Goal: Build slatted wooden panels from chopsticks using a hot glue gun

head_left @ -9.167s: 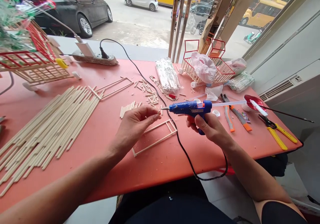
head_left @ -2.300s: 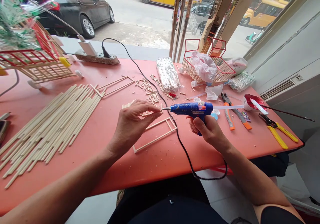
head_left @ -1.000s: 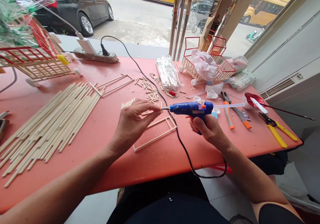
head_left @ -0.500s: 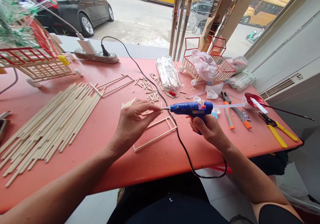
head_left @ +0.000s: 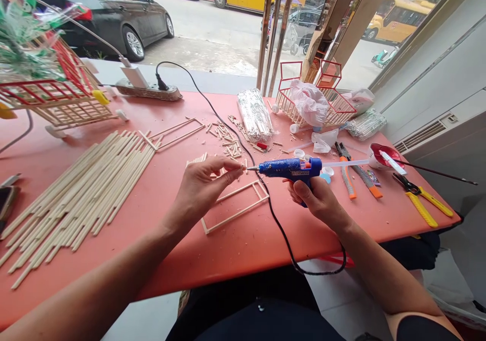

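Observation:
In my right hand [head_left: 313, 191] is a blue hot glue gun [head_left: 284, 167], held level with its nozzle pointing left and a clear glue stick out of its back. My left hand [head_left: 207, 181] pinches a small wooden stick [head_left: 245, 164] between thumb and fingertips, mostly hidden by them. The nozzle tip sits right beside the pinched end; whether they touch I cannot tell. Under my hands lies a rectangular frame of thin sticks [head_left: 232, 220] on the red table. Behind my left hand a row of short sticks [head_left: 197, 158] partly shows.
Long wooden sticks [head_left: 83, 189] are spread at the left, near another stick frame [head_left: 178, 130]. Cut pieces [head_left: 228, 141] lie behind my hands. The black cord [head_left: 279, 224] crosses the table. Pliers [head_left: 421, 199], cutters [head_left: 347, 176] and a red bowl [head_left: 379, 153] are at the right.
A slight gap has opened between the glue gun's nozzle and my left fingertips. The view has shifted slightly; both hands keep their grip.

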Motion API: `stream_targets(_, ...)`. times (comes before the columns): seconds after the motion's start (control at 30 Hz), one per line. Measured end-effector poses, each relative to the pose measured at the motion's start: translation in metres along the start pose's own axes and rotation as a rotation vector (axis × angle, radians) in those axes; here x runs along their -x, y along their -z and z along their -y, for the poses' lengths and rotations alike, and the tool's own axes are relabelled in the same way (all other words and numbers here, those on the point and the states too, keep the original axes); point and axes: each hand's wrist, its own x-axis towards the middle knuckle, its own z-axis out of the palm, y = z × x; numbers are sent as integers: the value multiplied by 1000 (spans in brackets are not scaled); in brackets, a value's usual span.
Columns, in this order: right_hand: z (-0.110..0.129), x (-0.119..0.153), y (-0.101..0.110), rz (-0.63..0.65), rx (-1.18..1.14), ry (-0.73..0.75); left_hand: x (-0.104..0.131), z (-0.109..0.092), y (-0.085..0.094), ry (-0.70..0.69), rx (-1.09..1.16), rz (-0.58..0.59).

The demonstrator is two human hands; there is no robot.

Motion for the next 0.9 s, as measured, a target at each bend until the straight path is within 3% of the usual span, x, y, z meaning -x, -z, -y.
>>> stream_targets(0.17,6,2,1,-11,263,145,-3,-6,2,131,94,12)
stream_targets(0.33,9,-1,2,-82,565,405,-22,-8,23,97,445,-329)
stream_targets(0.43,10,-3,1,-64,688,512,-33,-2,34,128,520,-419)
stream_targets(0.53,11,2,6,-116,825,452,-33,3,32,192,515,-363)
stream_targets(0.6,8,10,18,-220,912,390,-26,2,25,238,488,-267)
stream_targets(0.73,-6,38,58,-486,1095,189,-9,-6,9,315,376,-47)
stream_targets(0.9,-22,73,100,-699,1185,-132,-1,-13,7,342,340,41)
